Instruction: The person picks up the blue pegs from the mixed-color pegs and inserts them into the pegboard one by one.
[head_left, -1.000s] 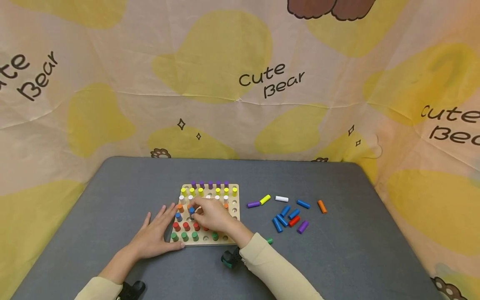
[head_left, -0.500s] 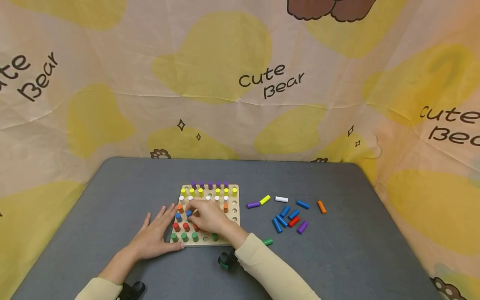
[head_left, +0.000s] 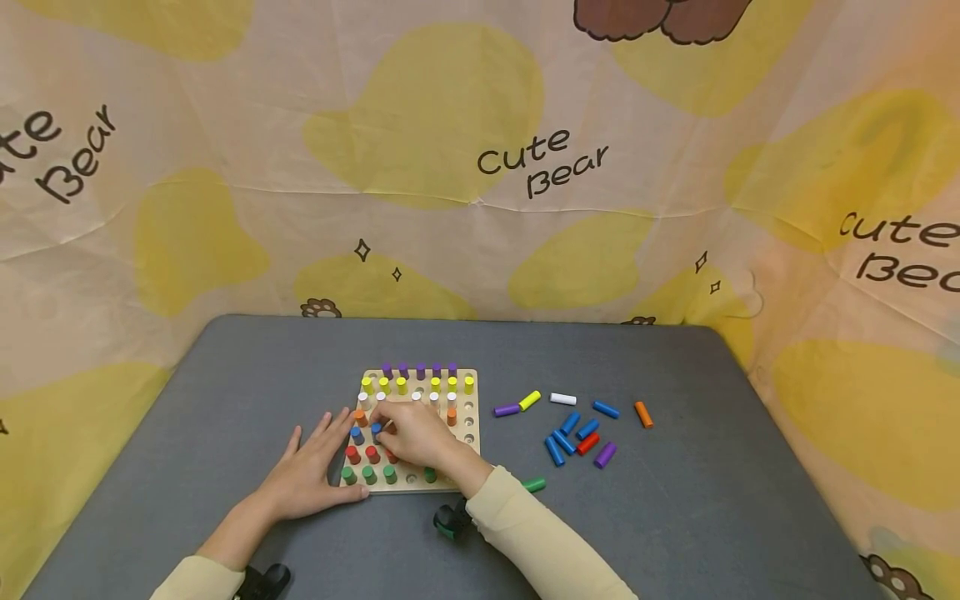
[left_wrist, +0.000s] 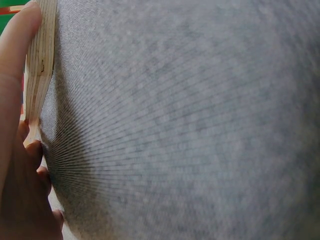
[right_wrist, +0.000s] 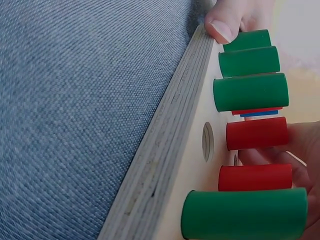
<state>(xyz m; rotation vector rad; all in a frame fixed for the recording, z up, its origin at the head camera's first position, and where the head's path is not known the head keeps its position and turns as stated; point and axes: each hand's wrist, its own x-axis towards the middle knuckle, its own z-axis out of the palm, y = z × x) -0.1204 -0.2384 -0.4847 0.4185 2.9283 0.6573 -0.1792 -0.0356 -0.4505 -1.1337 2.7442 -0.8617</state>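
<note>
One blue peg (head_left: pixel 377 431) is pinched between the thumb and forefinger of a person's right hand (head_left: pixel 420 433), upright at the wooden pegboard (head_left: pixel 397 488), just beside another blue peg (head_left: pixel 357 435) at the left end of its row; whether it sits in a hole cannot be told. The left hand (head_left: pixel 303 479) lies flat with fingers spread, grasping nothing, its fingertips at the board's left edge and its thumb touching the near corner.

Standing pegs run in color rows, from purple pegs (head_left: pixel 421 372) at the far edge through yellow, white, orange, blue and red to green pegs (head_left: pixel 390 474) in front. Beneath the board stretches a gray table (head_left: pixel 225 417), its weave plain in both wrist views. Behind hangs a cream-and-yellow backdrop (head_left: pixel 450 275) lettered "Cute Bear."

To the right lie loose pegs: five blue, a white peg (head_left: pixel 563 399), an orange peg (head_left: pixel 643 414), a red peg (head_left: pixel 588 442), a yellow peg (head_left: pixel 530 400) and two purple. A loose green peg (head_left: pixel 534 485) pokes out beside the right sleeve (head_left: pixel 547 533). The right hand and wrist hide part of the board's middle and right side.
</note>
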